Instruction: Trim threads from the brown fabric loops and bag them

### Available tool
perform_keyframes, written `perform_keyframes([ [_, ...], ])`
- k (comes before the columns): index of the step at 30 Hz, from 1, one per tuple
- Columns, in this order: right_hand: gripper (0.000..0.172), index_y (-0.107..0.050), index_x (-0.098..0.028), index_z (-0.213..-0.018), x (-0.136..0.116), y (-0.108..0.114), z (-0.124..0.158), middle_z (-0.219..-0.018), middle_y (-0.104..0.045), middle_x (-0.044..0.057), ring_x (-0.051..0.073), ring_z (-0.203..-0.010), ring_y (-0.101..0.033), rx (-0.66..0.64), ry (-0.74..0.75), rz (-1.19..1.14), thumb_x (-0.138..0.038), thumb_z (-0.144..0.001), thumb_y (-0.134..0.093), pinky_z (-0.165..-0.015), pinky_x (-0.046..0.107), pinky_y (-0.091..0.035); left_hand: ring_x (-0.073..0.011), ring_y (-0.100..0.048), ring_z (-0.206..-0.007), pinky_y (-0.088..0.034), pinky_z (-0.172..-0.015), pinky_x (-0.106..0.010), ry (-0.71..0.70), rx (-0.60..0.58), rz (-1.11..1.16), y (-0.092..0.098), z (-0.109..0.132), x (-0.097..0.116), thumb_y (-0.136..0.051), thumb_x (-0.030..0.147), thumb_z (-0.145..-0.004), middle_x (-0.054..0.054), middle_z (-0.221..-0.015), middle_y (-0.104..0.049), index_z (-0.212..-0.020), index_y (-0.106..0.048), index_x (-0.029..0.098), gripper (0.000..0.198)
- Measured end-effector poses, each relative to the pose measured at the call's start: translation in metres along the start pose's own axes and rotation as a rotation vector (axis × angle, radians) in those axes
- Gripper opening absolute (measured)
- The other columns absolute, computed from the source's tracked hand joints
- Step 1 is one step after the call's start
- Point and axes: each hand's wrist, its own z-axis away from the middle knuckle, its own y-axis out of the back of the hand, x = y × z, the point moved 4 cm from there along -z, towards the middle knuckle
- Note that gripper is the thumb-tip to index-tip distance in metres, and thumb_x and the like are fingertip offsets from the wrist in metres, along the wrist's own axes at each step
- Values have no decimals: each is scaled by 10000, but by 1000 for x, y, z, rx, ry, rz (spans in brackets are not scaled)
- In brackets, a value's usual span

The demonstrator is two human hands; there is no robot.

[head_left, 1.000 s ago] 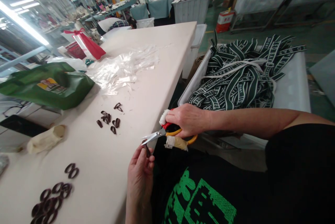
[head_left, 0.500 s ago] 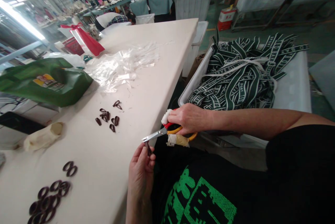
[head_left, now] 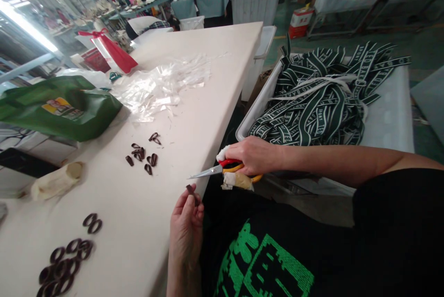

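Observation:
Between the thumb and fingers of my left hand [head_left: 187, 223] is a small dark brown loop [head_left: 190, 190], its top end sticking up. My right hand [head_left: 255, 156] is closed round the red and yellow handles of a pair of scissors [head_left: 208, 172], partly wrapped in pale tape. The blades look closed and point left, a little above the loop and apart from it. Several narrow brown loops [head_left: 138, 152] lie on the white table [head_left: 138, 223]. Nearer me at the left, rounder brown rings [head_left: 62, 267] are heaped, with two rings [head_left: 92, 224] just beyond them.
A white bin [head_left: 388, 112] of dark green lettered straps [head_left: 315, 102] stands to the right of the table. Clear plastic bags [head_left: 163, 84], a green bag [head_left: 58, 107], a red and white bag [head_left: 113, 52] and a cream roll [head_left: 57, 180] lie on the table's left side.
The scissors have come away from the brown loop, and their blades have closed. My left hand still holds the loop, now tilted to the left.

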Motion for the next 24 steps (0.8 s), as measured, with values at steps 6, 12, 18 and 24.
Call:
perform_keyframes([
  [6,351,-664,-198,-1064,1,4,5,-1002,-720,44,206,-863,-662,21,-78,-114,-452,-821,-679,-694,277,-417,-16,-507,-519,-427,-474,-103,-114,-2,-88,8,-8,0,-981,341,-414,50,-691,-612,-792,-699,155,507],
  [12,377,-637,-199,-1138,-5,1,6,-1098,-708,49,215,-945,-657,57,-15,-46,-407,-826,-678,-761,301,-440,-29,-431,-465,-336,-443,-129,-238,-52,-382,8,-6,2,-901,451,-575,87,-559,-509,-791,-615,172,454],
  [18,374,-644,-197,-1133,-11,4,1,-1052,-703,48,207,-881,-639,48,32,54,-365,-800,-679,-691,298,-413,-78,-459,-514,-368,-459,-182,-376,2,-651,11,-6,9,-862,496,-583,72,-595,-513,-775,-580,192,456],
  [24,377,-653,-189,-1139,-12,6,-1,-1029,-708,53,199,-855,-633,18,36,52,-369,-808,-675,-674,294,-399,-101,-472,-563,-377,-503,-205,-447,20,-815,13,-7,11,-806,510,-657,55,-632,-539,-791,-600,207,390],
])
